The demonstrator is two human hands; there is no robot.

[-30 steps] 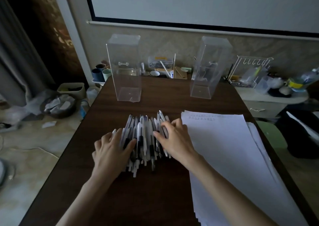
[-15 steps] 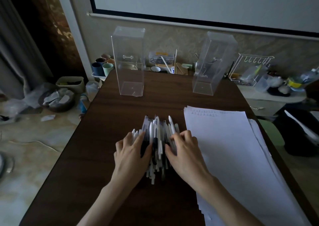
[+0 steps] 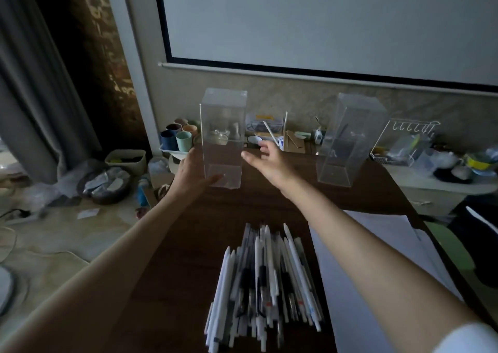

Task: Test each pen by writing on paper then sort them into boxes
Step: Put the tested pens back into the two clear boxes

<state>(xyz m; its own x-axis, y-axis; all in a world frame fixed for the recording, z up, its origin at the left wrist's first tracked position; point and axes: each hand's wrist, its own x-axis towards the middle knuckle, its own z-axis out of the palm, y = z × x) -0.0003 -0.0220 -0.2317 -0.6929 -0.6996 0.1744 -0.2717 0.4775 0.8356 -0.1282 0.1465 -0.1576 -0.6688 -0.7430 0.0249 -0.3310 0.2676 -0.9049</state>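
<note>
Dark brown wood fills the middle of the head view: a long table (image 3: 186,258) running away toward a wall with a large white projection screen (image 3: 323,15) framed in black. A grey curtain (image 3: 35,83) hangs at the far left, and the pale floor beside it carries a dark bowl (image 3: 105,183) of scraps and a small beige bin (image 3: 125,158).

At the table's far end stand two tall clear boxes, both upright and well apart. The left box (image 3: 223,121) sits near the far left corner, and the right box (image 3: 347,142) stands toward the far right. Neither shows any pens inside. Behind them along the wall are a cluster of cups (image 3: 176,137), some small clutter, and a white wire rack (image 3: 404,137) on a side shelf.

Both arms are stretched out to the left box. The left hand (image 3: 190,174) lies along the box's left wall with its fingers straight and pointing up, and its thumb crosses low over the box's front face. Whether it presses the wall cannot be told. The right hand (image 3: 269,158) is held just beside the box's right wall, fingers spread and relaxed, thumb tip close to the edge, gripping nothing.

The pens (image 3: 264,280), white barrels with dark grips, lie in a tight heap on the near part of the table, lengthwise along it, between the two forearms and untouched by either hand. Just to their right lies a stack of white paper (image 3: 350,298), partly crossed by the right forearm. A white sleeve (image 3: 469,339) shows at the bottom right corner.
</note>
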